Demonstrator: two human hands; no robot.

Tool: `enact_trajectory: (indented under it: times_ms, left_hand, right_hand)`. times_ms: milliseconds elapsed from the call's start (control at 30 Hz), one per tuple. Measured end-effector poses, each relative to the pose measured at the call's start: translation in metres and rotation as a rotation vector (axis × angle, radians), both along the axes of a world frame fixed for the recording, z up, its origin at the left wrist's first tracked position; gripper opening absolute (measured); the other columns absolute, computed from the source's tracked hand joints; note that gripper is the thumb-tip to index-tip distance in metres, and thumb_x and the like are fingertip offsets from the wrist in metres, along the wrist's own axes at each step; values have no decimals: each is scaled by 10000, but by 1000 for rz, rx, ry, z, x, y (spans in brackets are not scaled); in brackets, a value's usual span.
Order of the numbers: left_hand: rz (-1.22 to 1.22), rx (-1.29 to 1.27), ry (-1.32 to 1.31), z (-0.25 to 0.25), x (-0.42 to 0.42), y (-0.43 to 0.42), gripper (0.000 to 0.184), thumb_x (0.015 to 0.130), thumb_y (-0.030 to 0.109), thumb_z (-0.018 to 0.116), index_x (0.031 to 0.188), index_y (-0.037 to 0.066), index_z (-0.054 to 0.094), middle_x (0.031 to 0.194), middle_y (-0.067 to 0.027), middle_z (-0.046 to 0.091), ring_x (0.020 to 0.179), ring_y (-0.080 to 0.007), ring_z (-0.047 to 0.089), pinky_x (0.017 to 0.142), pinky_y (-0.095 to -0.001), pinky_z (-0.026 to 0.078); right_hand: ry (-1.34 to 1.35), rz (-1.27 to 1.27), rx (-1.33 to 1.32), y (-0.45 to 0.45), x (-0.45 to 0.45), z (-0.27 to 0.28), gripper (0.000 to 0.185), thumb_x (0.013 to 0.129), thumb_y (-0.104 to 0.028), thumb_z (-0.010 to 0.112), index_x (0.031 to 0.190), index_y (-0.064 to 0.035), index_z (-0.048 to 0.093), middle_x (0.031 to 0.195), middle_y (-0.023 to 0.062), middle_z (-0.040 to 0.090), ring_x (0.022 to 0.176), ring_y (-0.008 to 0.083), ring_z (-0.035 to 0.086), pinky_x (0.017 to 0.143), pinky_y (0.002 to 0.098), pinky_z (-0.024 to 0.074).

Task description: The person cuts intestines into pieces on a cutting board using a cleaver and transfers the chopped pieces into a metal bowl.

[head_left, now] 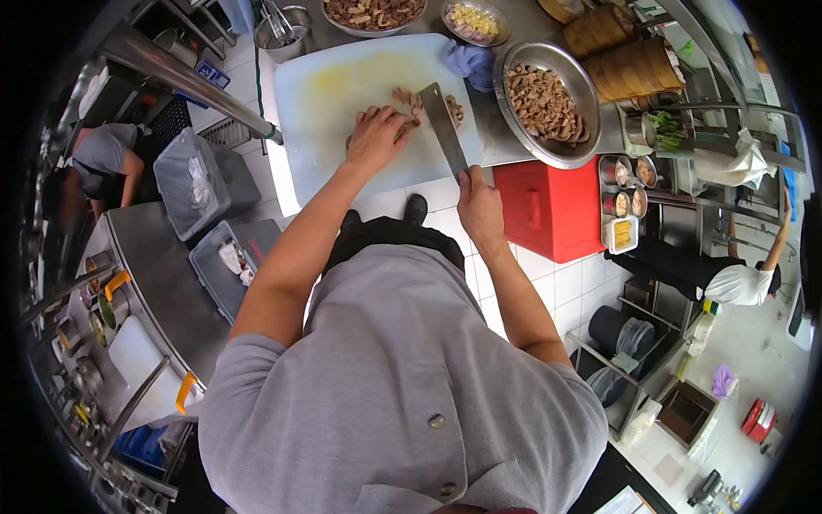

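Note:
My right hand (480, 208) is wrapped around the handle of a cleaver (446, 133), whose blade points away over the white cutting board (312, 163). On the board my left hand (377, 137) presses down with bent fingers on a piece of cooked meat (413, 125), partly hidden beneath them. Cut bits of meat (455, 111) lie on the far side of the blade, and others sit just left of it. A metal bowl of sliced meat (548, 107) stands to the right of the board. Beside the board's far right corner is a crumpled blue cloth (471, 64).
Bowls of dark meat (374, 13) and chopped yellow pieces (473, 21) stand behind the board. Bamboo steamers (629, 68) are at the back right, a red box (548, 210) below the counter's right side. Other people (107, 158) work at left and far right.

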State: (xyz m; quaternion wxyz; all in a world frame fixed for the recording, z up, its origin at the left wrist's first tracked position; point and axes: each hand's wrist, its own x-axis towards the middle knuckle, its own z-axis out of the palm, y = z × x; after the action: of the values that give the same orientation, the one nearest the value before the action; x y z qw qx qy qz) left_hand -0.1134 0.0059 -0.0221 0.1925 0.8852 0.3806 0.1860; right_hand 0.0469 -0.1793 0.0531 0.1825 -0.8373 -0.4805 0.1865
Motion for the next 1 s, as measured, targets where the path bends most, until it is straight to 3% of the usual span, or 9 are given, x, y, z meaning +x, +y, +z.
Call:
enact_trajectory:
  times_ms: [133, 233, 300, 700, 833, 1000]
  left_hand:
    - [15, 1, -43, -4, -7, -1, 205, 881, 191, 704, 1076, 135, 733, 1132, -41, 662, 1125, -272, 574, 994, -445, 423]
    - [46, 24, -65, -7, -5, 3, 172, 872, 179, 710, 1037, 139, 732, 1113, -28, 668, 1099, -271, 582, 985, -445, 425]
    - [10, 13, -42, -9, -8, 5, 144, 869, 169, 704, 1008, 142, 728, 1083, -18, 675, 1091, -266, 585, 976, -441, 426]
    - [34, 13, -97, 2, -21, 6, 163, 858, 187, 732, 1019, 160, 725, 1043, -13, 686, 1048, -262, 604, 956, -435, 423]
    - [23, 9, -120, 2, -19, 7, 141, 868, 191, 717, 1006, 162, 719, 1042, -10, 686, 1041, -259, 602, 954, -430, 421]
    - [-74, 15, 81, -6, -8, 12, 156, 884, 176, 688, 1030, 178, 742, 1041, 4, 678, 1064, -249, 587, 962, -421, 414]
  right_hand:
    - [-42, 61, 68, 4, -12, 16, 198, 1080, -251, 504, 1028, -60, 514, 811, 287, 687, 749, 527, 662, 654, 621, 516]
    - [-100, 102, -21, 9, -11, 10, 203, 1089, -257, 480, 1033, -62, 502, 806, 282, 693, 751, 515, 674, 663, 610, 528]
    - [-164, 135, -226, 16, -7, -2, 224, 1094, -279, 461, 1054, -62, 498, 807, 270, 704, 756, 507, 686, 676, 606, 537]
    - [-114, 67, -117, 9, -31, 25, 248, 1094, -309, 457, 1059, -66, 495, 773, 256, 706, 752, 507, 692, 682, 611, 541]
    - [-176, 76, -256, 8, -29, -12, 248, 1087, -324, 475, 1087, -76, 484, 764, 257, 702, 755, 489, 704, 670, 601, 555]
    - [-177, 76, -202, 12, -10, -11, 252, 1085, -326, 479, 1088, -74, 490, 774, 287, 692, 765, 511, 693, 679, 618, 548]
